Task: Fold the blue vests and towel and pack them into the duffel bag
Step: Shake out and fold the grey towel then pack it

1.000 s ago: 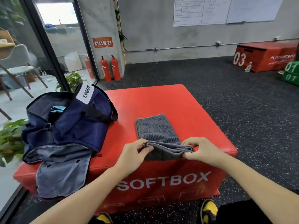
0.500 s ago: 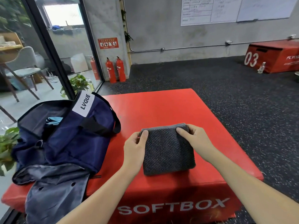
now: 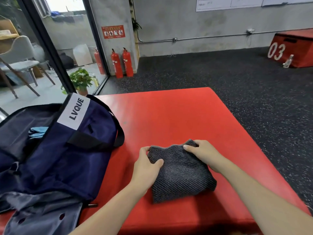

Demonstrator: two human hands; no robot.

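Both hands (image 3: pixel 146 164) (image 3: pixel 201 153) now gripping the folded towel (image 3: pixel 179 173), fingers (image 3: pixel 190 147) curling round it; vests are sitting bagged, duffel bag (image 3: pixel 55 150) gaping left of fingers.

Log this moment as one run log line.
stage: towel folded | left hand: grips towel | right hand: grips towel | duffel bag: open, beside | next: pack towel

Duffel bag (image 3: pixel 55 150): left side cut off by the frame; interior mostly in shadow, only a pale blue scrap (image 3: pixel 37 132) showing, kind unclear.
Towel (image 3: pixel 179 173): far corners covered by left hand (image 3: pixel 145 168) and right hand (image 3: pixel 203 154).
Wall sign (image 3: pixel 113 32): print too small to read.
Whiteboard (image 3: pixel 237 3): top cut off.
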